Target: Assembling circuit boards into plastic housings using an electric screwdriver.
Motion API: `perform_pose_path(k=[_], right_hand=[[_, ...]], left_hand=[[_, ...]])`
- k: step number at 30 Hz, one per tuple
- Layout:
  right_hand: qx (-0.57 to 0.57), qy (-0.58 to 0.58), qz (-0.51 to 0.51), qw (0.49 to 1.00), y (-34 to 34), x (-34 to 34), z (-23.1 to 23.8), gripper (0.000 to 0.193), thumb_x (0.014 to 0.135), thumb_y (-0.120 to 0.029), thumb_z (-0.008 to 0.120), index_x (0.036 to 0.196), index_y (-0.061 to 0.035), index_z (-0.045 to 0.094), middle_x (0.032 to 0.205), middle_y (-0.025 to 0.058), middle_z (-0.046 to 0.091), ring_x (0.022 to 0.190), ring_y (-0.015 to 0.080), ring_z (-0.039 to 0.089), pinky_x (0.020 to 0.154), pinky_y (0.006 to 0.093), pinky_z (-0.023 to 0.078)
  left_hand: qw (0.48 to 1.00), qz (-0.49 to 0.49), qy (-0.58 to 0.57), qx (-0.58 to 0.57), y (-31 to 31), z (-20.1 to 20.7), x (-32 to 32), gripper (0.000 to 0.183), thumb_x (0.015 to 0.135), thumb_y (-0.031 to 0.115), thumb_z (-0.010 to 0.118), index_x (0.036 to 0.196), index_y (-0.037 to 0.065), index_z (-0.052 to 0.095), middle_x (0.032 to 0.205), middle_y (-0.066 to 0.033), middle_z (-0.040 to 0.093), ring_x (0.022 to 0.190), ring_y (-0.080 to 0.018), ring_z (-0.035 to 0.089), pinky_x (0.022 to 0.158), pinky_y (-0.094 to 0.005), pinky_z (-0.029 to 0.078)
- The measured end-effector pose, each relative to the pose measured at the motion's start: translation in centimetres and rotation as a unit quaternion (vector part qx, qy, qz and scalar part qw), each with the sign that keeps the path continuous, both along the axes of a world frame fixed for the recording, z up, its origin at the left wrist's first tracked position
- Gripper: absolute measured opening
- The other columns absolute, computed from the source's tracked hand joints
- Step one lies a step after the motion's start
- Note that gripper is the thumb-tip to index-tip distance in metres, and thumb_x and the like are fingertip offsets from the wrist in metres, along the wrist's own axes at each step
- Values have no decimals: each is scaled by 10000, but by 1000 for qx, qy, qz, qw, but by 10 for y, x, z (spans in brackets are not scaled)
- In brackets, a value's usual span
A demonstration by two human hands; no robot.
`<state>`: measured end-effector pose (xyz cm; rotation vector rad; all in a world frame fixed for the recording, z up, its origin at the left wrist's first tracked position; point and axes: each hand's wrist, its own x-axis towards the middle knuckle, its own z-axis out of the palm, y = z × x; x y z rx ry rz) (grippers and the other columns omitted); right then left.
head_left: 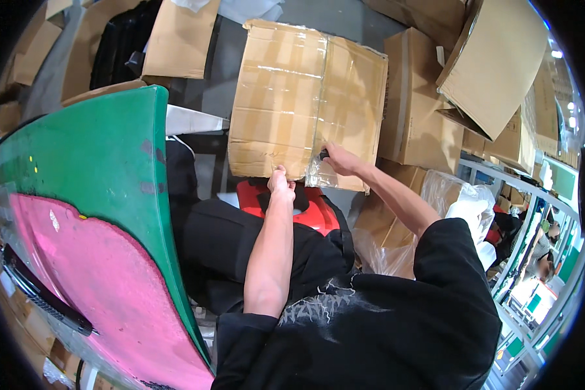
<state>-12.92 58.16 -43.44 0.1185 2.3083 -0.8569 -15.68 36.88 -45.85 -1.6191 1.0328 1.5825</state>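
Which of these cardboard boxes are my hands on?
The tape-striped cardboard box directly ahead: your left hand holds its near edge; your right hand is at its seam. Neither touches the surrounding boxes.

Cardboard boxes (429,114), seemingly on grey floor (357,21)

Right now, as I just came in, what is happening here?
A person's left hand grips the near edge of a taped box. The right hand holds a small dark object, hard to make out, at the tape seam by that edge. The box looks closed. A green table stands to the left.
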Motion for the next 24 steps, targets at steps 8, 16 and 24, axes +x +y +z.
perform_pose_path(k=[8,16,24], right_hand=[[-96,-226,97,965,-1,-46,6,262,898,-222,583,1036,-1,556,811,108,609,732,211,582,656,344,475],[-95,-276,-45,955,2,-59,-6,302,901,-306,561,912,-15,638,663,56,594,563,165,558,518,309,474],[65,68,-473,876,131,-229,26,451,920,-418,508,877,15,626,777,125,641,655,203,613,561,373,482]], left_hand=[[1000,13,5,0,-1,-4,1,173,860,244,666,973,120,622,807,-9,590,594,-134,491,514,-295,379],[1000,3,24,16,0,8,-3,176,868,264,671,952,119,616,765,-12,589,562,-135,492,497,-292,385],[999,15,26,13,0,32,-9,181,878,262,668,962,115,604,724,-9,587,542,-122,499,471,-273,373]])
